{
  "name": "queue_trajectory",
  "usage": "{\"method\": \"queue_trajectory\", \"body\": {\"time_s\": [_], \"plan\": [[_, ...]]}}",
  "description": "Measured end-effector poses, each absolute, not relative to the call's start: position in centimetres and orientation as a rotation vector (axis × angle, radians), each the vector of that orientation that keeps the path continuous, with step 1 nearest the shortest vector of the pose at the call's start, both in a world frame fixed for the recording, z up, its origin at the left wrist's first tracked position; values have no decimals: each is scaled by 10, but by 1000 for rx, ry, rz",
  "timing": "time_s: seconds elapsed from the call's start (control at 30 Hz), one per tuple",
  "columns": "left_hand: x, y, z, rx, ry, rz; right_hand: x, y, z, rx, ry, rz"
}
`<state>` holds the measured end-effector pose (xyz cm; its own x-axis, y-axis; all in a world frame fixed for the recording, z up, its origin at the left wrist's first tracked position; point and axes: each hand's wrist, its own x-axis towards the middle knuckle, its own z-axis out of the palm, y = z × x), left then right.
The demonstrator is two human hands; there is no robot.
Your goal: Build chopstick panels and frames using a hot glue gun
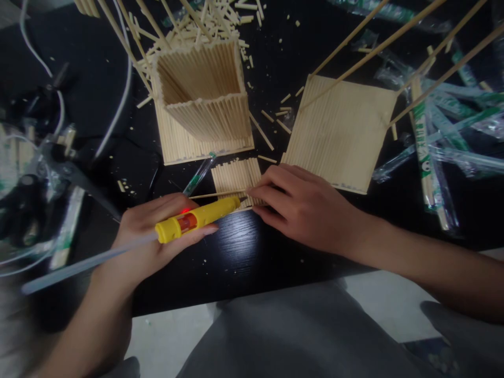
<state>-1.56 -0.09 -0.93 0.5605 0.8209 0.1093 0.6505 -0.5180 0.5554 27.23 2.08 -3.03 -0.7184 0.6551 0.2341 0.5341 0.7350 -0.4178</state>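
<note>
My left hand (pixel 151 236) is closed round a yellow glue gun (pixel 197 218) with a red window and a pale glue stick trailing out behind it; its nozzle points right at a small panel of short wooden sticks (pixel 236 176). My right hand (pixel 303 205) lies beside that panel, fingers pinched on a thin wooden stick (pixel 212 195) at the panel's near edge. Behind stands a square open box of sticks (pixel 202 92) on a stick base. A large flat stick panel (pixel 342 131) lies right of it.
Long bamboo sticks (pixel 378 47) lean across the large panel. Plastic chopstick wrappers (pixel 444 131) pile at the right. Cut stick scraps (pixel 212 21) lie behind the box. Pliers and white cables (pixel 51 163) sit at the left. The black table's front edge (pixel 244 299) is near my lap.
</note>
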Motion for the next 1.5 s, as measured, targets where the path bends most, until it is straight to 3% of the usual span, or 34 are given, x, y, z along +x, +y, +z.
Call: {"method": "queue_trajectory", "body": {"time_s": [1.5], "plan": [[-13,-2,-8,2323,1217,434,273,21,-32,-917,-2542,504]]}}
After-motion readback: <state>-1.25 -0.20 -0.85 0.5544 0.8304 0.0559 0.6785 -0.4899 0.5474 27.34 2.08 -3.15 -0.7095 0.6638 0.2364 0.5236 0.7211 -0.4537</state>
